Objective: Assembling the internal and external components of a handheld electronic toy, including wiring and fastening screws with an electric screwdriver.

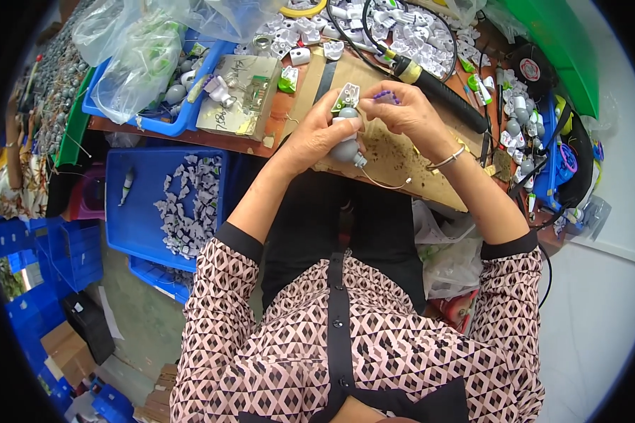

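My left hand [319, 135] is closed around a small grey-and-white plastic assembly [346, 149] with rounded grey ends. A thin wire [384, 185] trails from its lower end over the board. An open white shell [348, 94] with a green patch sticks up at the top of this hand. Close beside it, my right hand [409, 120] has its fingers pinched together, with a purple beaded strip [386, 95] showing at the fingertips. Whether the right fingertips also touch the shell, I cannot tell.
A stained cardboard sheet [409, 169] lies under my hands. A black-handled tool [441, 92] with a cable rests to the right. White shells [416, 35] are heaped behind. Left are a box [236, 95], a blue bin [141, 127] and a lower blue tray [137, 211].
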A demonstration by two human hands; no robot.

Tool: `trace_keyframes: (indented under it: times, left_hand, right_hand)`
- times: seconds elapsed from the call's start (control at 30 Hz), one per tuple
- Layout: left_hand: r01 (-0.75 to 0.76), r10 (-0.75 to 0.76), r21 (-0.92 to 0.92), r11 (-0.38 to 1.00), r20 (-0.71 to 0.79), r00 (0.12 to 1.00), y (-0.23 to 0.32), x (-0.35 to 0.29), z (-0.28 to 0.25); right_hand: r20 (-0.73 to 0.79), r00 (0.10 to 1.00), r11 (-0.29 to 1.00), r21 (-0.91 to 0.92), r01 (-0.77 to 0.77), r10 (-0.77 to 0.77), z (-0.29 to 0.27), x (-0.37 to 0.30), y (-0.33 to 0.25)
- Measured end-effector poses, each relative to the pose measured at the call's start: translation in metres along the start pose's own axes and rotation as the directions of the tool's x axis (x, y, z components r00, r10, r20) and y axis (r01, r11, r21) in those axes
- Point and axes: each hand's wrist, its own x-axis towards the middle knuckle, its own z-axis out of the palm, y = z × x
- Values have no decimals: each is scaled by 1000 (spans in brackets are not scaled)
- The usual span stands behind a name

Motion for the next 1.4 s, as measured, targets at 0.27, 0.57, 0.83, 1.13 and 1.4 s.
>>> trace_keyframes:
  times: [0.27, 0.57, 0.83, 1.13, 1.4]
  left_hand:
    - [-27, 27, 118, 993, -2, 1000, -3, 1, 5]
    - [-33, 33, 164, 986, -3, 999, -4, 0, 3]
    - [-58, 61, 189, 980, -10, 998, -5, 1, 3]
    - [-110, 130, 404, 908, -21, 991, -12, 4, -3]
    - [-105, 125, 343, 933, -36, 991, -10, 3, 1]
  right_hand:
    - [49, 999, 983, -184, 18, -9, -7, 10, 2]
    - [119, 988, 995, -19, -97, 98, -7, 12, 0]
    - [89, 992, 991, -105, -78, 87, -3, 14, -4]
    - [179, 924, 887, 270, -376, 337, -1, 18, 1]
    - [243, 958, 942, 255, -217, 155, -5, 7, 3]
